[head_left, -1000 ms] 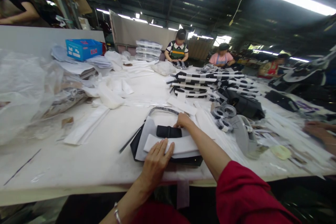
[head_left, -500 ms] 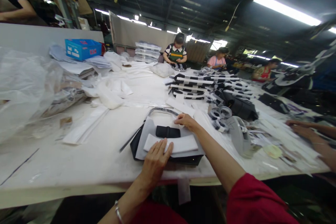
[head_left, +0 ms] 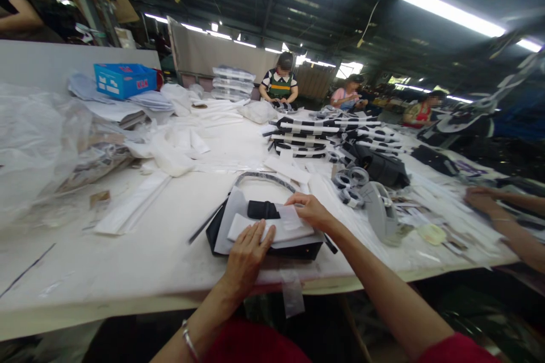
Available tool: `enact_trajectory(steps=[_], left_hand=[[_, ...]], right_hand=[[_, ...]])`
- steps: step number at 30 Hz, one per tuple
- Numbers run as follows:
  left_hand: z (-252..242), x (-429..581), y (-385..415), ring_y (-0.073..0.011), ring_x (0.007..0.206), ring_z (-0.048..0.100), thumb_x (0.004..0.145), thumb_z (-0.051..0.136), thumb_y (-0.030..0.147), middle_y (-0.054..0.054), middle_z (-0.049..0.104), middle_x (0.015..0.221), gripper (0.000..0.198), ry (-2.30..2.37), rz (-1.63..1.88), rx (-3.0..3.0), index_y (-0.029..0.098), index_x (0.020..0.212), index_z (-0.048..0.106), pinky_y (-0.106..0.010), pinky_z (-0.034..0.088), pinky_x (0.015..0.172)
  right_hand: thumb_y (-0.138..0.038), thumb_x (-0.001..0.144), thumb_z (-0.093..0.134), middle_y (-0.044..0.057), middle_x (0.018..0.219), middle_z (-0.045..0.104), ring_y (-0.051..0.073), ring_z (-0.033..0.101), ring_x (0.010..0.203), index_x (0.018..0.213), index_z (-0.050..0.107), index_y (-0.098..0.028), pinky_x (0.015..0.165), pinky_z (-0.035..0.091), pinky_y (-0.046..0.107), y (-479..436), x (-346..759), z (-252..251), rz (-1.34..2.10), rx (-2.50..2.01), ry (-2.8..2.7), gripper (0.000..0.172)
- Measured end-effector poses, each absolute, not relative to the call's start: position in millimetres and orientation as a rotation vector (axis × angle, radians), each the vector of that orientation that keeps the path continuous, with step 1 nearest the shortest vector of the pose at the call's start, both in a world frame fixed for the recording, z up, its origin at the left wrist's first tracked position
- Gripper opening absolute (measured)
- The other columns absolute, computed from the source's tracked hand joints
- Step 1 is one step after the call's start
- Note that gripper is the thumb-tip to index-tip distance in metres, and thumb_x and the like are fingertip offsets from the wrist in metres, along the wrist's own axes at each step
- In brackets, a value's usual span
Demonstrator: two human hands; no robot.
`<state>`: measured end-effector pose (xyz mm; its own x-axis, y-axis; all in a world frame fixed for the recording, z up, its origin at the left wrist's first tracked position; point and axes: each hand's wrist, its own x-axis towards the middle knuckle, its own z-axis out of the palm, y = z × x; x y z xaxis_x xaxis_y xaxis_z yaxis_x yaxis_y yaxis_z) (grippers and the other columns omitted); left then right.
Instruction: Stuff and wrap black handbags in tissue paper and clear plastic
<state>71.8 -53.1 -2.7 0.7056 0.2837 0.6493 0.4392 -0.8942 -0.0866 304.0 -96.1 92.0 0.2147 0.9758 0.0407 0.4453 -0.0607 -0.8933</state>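
Note:
A black handbag lies on the table in front of me, its handle arching away and wrapped in clear film. A thin white wrapping sheet covers most of its face. On it rests a folded white foam strip, with a black strap tab just above. My left hand lies with fingers stretched flat on the strip. At the sheet's upper right, my right hand pinches its edge; the sheet there lies over the right end of the tab. The fingertips are partly hidden.
A grey tape dispenser and rolls of tape sit to the right. Behind them are stacked wrapped bags. Plastic bags and a blue box occupy the left. A co-worker's hands are at far right.
My right hand has drawn the sheet's upper right edge inward and down over the right end of the strap tab. My left hand stays on the foam strip. The view has shifted slightly.

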Motion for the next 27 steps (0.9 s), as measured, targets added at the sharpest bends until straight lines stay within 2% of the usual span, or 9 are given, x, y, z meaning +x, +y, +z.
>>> enact_trajectory(steps=[2, 5, 8, 14, 18, 21, 24, 27], left_hand=[[-3, 72, -53, -0.0242, 0.119, 0.061, 0.090, 0.042, 0.005, -0.014, 0.061, 0.134, 0.050, -0.576, -0.961, -2.686, 0.019, 0.137, 0.053, -0.038, 0.050, 0.100], [-3, 72, -54, -0.0252, 0.120, 0.061, 0.090, 0.044, 0.005, -0.015, 0.060, 0.136, 0.050, -0.587, -0.941, -2.702, 0.018, 0.138, 0.052, -0.039, 0.049, 0.101], [0, 71, -53, -0.0251, 0.121, 0.060, 0.090, 0.044, 0.006, -0.015, 0.060, 0.136, 0.051, -0.574, -0.910, -2.730, 0.018, 0.138, 0.051, -0.039, 0.048, 0.101], [12, 69, -57, -0.0276, 0.127, 0.055, 0.089, 0.044, 0.006, -0.016, 0.046, 0.149, 0.048, -0.515, -0.759, -2.737, 0.015, 0.135, 0.053, -0.042, 0.045, 0.105], [17, 73, -62, -0.0285, 0.136, 0.045, 0.089, 0.044, 0.007, -0.018, 0.053, 0.143, 0.045, -0.432, -0.651, -2.800, 0.007, 0.134, 0.053, -0.045, 0.037, 0.112], [27, 78, -63, -0.0288, 0.131, 0.050, 0.088, 0.050, 0.012, -0.023, 0.056, 0.137, 0.045, -0.424, -0.527, -2.917, 0.004, 0.132, 0.052, -0.043, 0.040, 0.109], [41, 81, -61, -0.0307, 0.124, 0.055, 0.086, 0.064, 0.029, -0.022, 0.057, 0.135, 0.057, -0.448, -0.465, -3.061, 0.009, 0.137, 0.048, -0.045, 0.045, 0.104], [46, 78, -58, -0.0311, 0.128, 0.052, 0.084, 0.069, 0.041, -0.016, 0.053, 0.142, 0.071, -0.407, -0.498, -3.179, 0.020, 0.145, 0.041, -0.047, 0.044, 0.105]], right_hand=[[-0.023, 0.073, 0.067, 0.005, 0.103, 0.073, 0.024, 0.066, 0.104, 0.078, 0.073, -0.021, 0.101, 0.046, 0.041, -111, 297, 89, 0.620, -1.626, -1.538, 0.008], [-0.014, 0.078, 0.061, 0.003, 0.108, 0.074, 0.022, 0.067, 0.106, 0.088, 0.070, -0.024, 0.109, 0.041, 0.046, -132, 290, 80, 0.396, -1.610, -1.771, 0.016], [-0.014, 0.085, 0.060, 0.002, 0.101, 0.076, 0.020, 0.070, 0.102, 0.096, 0.068, -0.024, 0.110, 0.042, 0.046, -148, 283, 68, 0.162, -1.569, -1.914, 0.017], [-0.014, 0.091, 0.058, 0.006, 0.105, 0.075, 0.020, 0.068, 0.107, 0.101, 0.068, -0.020, 0.109, 0.043, 0.045, -165, 265, 46, -0.256, -1.461, -2.004, 0.016], [-0.011, 0.090, 0.056, 0.008, 0.111, 0.074, 0.020, 0.066, 0.111, 0.102, 0.068, -0.020, 0.109, 0.042, 0.045, -171, 261, 37, -0.313, -1.424, -2.042, 0.018], [-0.011, 0.090, 0.055, 0.008, 0.112, 0.073, 0.021, 0.065, 0.113, 0.105, 0.067, -0.020, 0.110, 0.041, 0.046, -174, 261, 33, -0.310, -1.430, -2.028, 0.021], [-0.012, 0.091, 0.053, 0.008, 0.114, 0.073, 0.020, 0.064, 0.115, 0.107, 0.067, -0.020, 0.110, 0.040, 0.046, -175, 262, 32, -0.292, -1.436, -2.017, 0.023], [-0.013, 0.091, 0.051, 0.009, 0.117, 0.072, 0.021, 0.063, 0.118, 0.111, 0.066, -0.021, 0.112, 0.039, 0.048, -176, 264, 30, -0.272, -1.432, -2.017, 0.026]])
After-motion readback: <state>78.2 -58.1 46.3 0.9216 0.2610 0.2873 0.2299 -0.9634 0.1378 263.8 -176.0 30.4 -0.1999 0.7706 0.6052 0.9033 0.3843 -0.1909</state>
